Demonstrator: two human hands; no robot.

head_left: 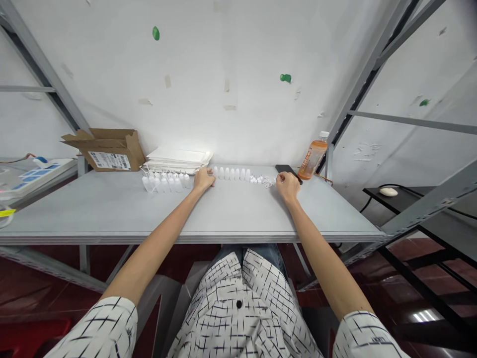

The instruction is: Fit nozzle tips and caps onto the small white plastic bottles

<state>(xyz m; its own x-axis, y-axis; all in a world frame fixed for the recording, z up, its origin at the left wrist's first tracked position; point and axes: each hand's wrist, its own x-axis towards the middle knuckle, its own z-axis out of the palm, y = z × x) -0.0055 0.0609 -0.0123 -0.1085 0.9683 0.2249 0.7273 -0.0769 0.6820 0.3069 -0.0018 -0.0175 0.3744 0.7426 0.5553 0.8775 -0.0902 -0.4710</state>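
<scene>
A row of small white plastic bottles [232, 174] stands on the grey table. At the row's left end my left hand [203, 179] is closed, its fingers against the endmost small white bottle. Beside that hand, to the left, a group of similar bottles [164, 184] has thin spouts or cords rising from the tops. Small white caps [256, 179] and thin white loops [267, 183] lie past the row's right end. Close to the loops is my right hand [288, 185], with fingers pinched together on something small and white that they mostly cover.
Behind the bottle group lies a stack of white flat packs [179, 158], with an open cardboard box [112, 149] to its left. A black phone-like slab [294, 171] and an orange drink bottle [314, 156] are behind my right hand. The grey table [238, 214] meets the wall.
</scene>
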